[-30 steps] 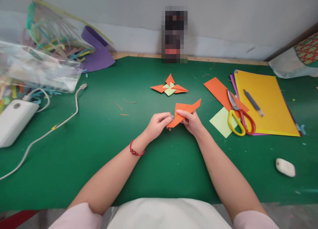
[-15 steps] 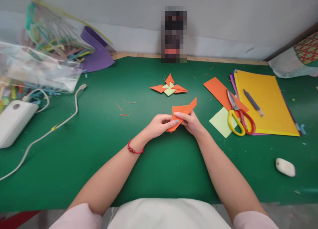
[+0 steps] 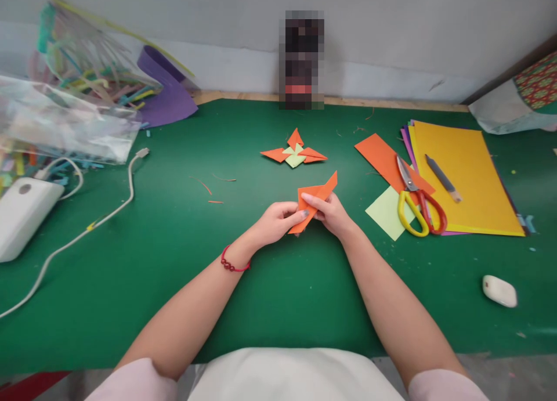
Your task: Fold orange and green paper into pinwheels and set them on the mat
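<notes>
A folded piece of orange paper (image 3: 314, 199) is held between both hands, just above the green table. My left hand (image 3: 278, 222) pinches its lower left part, thumb on top. My right hand (image 3: 333, 214) grips it from the right with the thumb pressed flat over the folds; the fingers beneath are partly hidden. One slanted strip of the paper sticks out to the upper right. Beyond the hands lies a folded paper star (image 3: 295, 155) with three orange points and a pale green centre.
On the right are scissors (image 3: 413, 201) over an orange sheet (image 3: 375, 151) and a pale green square (image 3: 386, 210), a craft knife (image 3: 442, 177) on yellow paper (image 3: 474, 180), and a white case (image 3: 499, 291). Leftward lie a power bank (image 3: 28, 215), a cable (image 3: 113, 210) and a plastic bag (image 3: 87, 128).
Both hands keep their grip on the orange paper. The paper has tilted slightly, its lower corner a little lower. The whole view has shifted slightly.
</notes>
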`<action>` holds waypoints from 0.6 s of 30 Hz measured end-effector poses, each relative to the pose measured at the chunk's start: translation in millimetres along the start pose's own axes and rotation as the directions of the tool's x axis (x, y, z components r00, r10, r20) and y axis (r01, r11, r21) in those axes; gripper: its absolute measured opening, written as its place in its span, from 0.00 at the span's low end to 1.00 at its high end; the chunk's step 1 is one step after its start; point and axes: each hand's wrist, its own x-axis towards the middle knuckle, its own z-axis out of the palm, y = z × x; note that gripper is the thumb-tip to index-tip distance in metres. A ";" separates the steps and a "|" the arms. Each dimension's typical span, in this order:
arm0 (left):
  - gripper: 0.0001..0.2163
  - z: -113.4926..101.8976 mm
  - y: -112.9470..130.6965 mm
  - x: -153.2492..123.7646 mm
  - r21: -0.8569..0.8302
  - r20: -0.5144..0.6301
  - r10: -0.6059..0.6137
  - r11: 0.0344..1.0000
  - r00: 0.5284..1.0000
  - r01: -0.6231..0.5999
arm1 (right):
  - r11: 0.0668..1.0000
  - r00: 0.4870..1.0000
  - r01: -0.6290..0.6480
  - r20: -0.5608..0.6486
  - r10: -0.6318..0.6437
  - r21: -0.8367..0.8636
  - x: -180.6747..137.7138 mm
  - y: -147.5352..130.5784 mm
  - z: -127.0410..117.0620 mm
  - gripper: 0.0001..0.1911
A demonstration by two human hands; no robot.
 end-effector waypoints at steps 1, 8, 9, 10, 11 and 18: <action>0.18 0.5 -0.1 0.0 0.019 -0.006 0.001 1.000 1.000 -0.001 | 1.000 1.000 0.002 0.003 -0.002 -0.004 0.2 0.2 0.0 0.20; 0.18 9.8 -0.9 -1.6 0.478 -0.119 0.291 0.855 0.949 -0.201 | 0.999 0.999 0.012 -0.046 -0.010 0.044 0.7 -2.8 1.5 0.24; 0.18 10.8 -1.3 -1.8 0.547 -0.111 0.344 0.805 0.932 -0.232 | 0.999 0.999 0.014 -0.052 -0.011 0.049 0.8 -2.9 1.6 0.24; 0.18 11.5 -1.7 -2.0 0.599 -0.099 0.381 0.761 0.919 -0.251 | 0.999 0.998 0.014 -0.059 -0.011 0.051 0.9 -2.8 1.7 0.24; 0.17 11.7 -2.1 -1.9 0.635 -0.089 0.404 0.727 0.910 -0.261 | 0.999 0.998 0.013 -0.063 -0.009 0.050 1.0 -2.6 1.8 0.24; 0.10 9.1 -6.7 0.8 0.624 -0.037 0.459 0.704 0.887 -0.339 | 0.999 1.000 0.001 -0.031 0.000 0.035 0.3 -1.0 1.8 0.21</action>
